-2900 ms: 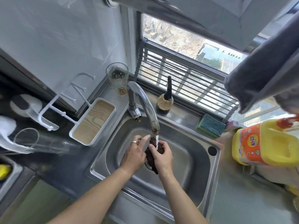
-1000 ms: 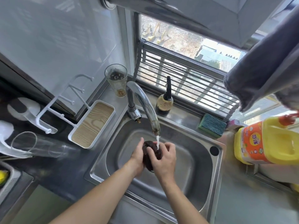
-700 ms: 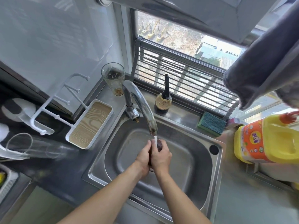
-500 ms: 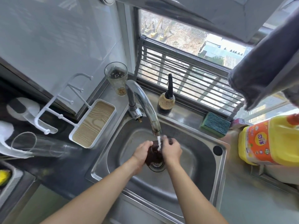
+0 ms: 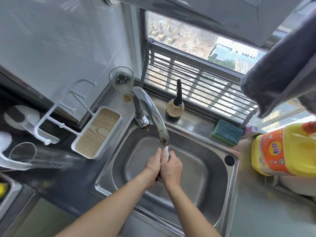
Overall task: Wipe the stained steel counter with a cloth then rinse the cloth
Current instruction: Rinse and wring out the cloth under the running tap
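Note:
Over the steel sink (image 5: 227, 183), my left hand (image 5: 153, 165) and my right hand (image 5: 171, 168) press together around the dark brown cloth (image 5: 158, 179). Only a sliver of the cloth shows below my palms; the rest is hidden between them. Water runs from the curved steel faucet (image 5: 150, 113) onto my fingertips. The steel counter (image 5: 259, 216) lies to the right of the sink.
A yellow and orange detergent jug (image 5: 283, 151) stands at the right. A green sponge (image 5: 227, 132), a small dark bottle (image 5: 175, 106) and a glass (image 5: 122, 82) line the window ledge. A white wood-grain tray (image 5: 96, 132) sits left of the sink. A grey towel (image 5: 277, 69) hangs upper right.
My hands have closed tight together over the cloth, hiding most of it; half a second ago they were apart with the cloth showing between them under the water.

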Demonstrator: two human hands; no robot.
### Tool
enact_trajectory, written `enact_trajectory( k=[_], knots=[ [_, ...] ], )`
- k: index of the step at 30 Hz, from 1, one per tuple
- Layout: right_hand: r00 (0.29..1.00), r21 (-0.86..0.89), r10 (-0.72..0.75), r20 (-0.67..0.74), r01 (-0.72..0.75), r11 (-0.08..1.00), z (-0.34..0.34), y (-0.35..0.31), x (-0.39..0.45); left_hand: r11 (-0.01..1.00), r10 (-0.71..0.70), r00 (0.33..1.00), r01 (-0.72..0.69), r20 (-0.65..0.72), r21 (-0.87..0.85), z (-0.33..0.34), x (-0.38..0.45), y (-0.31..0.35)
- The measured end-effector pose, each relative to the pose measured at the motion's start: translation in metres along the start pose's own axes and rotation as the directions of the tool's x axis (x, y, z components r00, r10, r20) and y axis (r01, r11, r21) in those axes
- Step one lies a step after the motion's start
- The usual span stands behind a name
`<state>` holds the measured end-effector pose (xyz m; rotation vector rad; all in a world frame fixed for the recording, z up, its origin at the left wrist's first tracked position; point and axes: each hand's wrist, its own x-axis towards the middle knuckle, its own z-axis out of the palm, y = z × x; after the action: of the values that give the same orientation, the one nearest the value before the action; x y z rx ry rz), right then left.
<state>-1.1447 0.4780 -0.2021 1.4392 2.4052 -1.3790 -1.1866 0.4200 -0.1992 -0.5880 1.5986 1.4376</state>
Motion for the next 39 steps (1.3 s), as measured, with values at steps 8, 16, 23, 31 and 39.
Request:
enact_trajectory(
  k=[8, 16, 23, 31, 39],
  knots=[
    [0.994, 0.013, 0.108, -0.026, -0.108, 0.994, -0.008, -0.001, 0.010, 0.997, 0.056, 0.998, -0.057, -0.006, -0.060, 0.006, 0.000, 0.001],
    [0.964, 0.196, 0.264, -0.005, -0.258, 0.946, -0.023, 0.011, 0.033, 0.992, 0.110, 0.992, -0.106, 0.063, -0.074, -0.026, 0.010, -0.008],
    [0.923, 0.378, -0.086, 0.375, -0.068, 0.923, 0.005, 0.005, -0.006, 0.929, -0.137, 0.982, 0.172, 0.128, -0.327, -0.018, 0.011, 0.005],
    [0.998, 0.010, -0.036, 0.057, 0.035, 0.999, 0.007, -0.002, 0.004, 0.972, -0.116, 0.989, 0.131, 0.087, -0.197, 0.000, 0.001, -0.001],
    [0.993, -0.026, 0.119, -0.027, -0.120, 0.992, 0.000, -0.007, 0.018, 0.998, -0.050, 0.999, 0.050, -0.009, -0.039, 0.001, 0.001, -0.003]
  ],
)
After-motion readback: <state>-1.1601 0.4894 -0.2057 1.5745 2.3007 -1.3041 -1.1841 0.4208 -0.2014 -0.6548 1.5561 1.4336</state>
